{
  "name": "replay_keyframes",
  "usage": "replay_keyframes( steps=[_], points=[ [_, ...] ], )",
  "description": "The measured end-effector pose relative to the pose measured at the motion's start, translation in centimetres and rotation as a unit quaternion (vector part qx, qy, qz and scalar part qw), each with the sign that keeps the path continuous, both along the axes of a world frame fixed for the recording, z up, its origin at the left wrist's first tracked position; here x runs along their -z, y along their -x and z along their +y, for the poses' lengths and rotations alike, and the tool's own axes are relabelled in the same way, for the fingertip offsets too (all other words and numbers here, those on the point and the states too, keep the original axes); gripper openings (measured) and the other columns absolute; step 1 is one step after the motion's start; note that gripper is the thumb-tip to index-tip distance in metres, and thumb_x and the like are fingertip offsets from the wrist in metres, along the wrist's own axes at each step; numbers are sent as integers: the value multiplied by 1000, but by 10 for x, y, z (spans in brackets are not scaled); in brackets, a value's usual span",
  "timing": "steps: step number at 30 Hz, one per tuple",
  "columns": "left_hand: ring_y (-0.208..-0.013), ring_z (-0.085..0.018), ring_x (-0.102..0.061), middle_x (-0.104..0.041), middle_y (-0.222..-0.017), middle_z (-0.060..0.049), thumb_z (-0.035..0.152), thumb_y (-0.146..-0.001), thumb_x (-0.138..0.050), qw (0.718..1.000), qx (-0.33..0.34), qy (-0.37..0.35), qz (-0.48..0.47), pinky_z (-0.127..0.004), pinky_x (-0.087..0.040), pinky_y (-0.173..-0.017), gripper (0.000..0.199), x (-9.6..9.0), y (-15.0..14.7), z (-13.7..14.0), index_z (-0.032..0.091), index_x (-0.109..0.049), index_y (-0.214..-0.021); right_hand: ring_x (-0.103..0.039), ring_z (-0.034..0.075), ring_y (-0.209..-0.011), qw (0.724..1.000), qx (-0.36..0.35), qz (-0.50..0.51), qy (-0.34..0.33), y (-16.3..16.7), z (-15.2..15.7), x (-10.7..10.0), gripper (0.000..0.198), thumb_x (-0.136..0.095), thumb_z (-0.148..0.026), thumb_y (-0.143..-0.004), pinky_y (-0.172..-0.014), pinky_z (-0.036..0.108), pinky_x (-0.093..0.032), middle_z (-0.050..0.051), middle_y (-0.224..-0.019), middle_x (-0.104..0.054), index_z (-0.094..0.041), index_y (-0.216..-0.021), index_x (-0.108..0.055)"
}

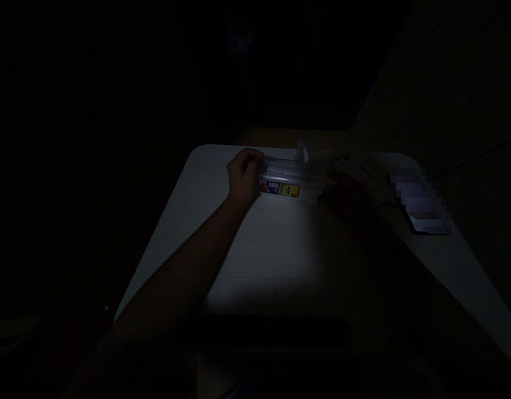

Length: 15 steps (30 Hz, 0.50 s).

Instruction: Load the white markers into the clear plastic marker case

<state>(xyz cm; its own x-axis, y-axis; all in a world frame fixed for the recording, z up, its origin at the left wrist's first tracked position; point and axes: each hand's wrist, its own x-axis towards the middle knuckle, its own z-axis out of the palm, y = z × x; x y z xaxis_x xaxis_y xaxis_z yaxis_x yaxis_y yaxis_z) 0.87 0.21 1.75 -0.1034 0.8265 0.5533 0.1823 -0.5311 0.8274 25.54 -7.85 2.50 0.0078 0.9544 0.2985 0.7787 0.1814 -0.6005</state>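
A clear see-through plastic container point(280, 172), with a yellow and dark printed label on its side, lies sideways above the tabletop. My left hand point(244, 172) is closed around its left end. Deep shadow covers my right hand point(349, 194), which is by the container's right end. Its fingers are too dark to make out, and whether it touches the container cannot be seen. Behind that end, a crinkled clear piece of plastic point(303, 151) catches the light.
The white table point(264, 255) has rounded corners. A phone-like slab point(422, 205) with a blurred-out face rests near its right edge. Darkness hides most of the surroundings, and a heavy shadow falls across the table's right half.
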Motion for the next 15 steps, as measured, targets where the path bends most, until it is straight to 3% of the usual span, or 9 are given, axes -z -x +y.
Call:
replay_keyframes(
  steps=[4,9,15],
  points=[
    [-73,-13,-58,-62,-73,0,21,-74,-49,1000,-4,-7,-3,-24,-46,-66,11,-1,0,-1,19,-60,-73,-58,22,-109,1000,-9,-15,-20,-6,-1,3,41,-48,-39,-83,-94,42,-49,6,-121,-60,-23,-119,-60],
    [-73,-14,-58,-63,-73,0,21,-73,-48,1000,-15,-8,-6,-24,-46,-65,12,0,1,-1,20,-60,-73,-57,22,-109,994,15,-82,-75,-25,2,6,40,-40,-31,-84,-95,40,-47,11,-118,-60,-15,-115,-62],
    [-75,-15,-59,-63,-73,-1,26,-73,-49,1000,-12,-11,-12,-25,-47,-66,12,0,0,0,20,-60,-73,-51,30,-114,975,-20,-205,-82,-6,0,-4,45,-47,-35,-83,-100,50,-38,14,-124,-55,-14,-121,-58]
  ],
)
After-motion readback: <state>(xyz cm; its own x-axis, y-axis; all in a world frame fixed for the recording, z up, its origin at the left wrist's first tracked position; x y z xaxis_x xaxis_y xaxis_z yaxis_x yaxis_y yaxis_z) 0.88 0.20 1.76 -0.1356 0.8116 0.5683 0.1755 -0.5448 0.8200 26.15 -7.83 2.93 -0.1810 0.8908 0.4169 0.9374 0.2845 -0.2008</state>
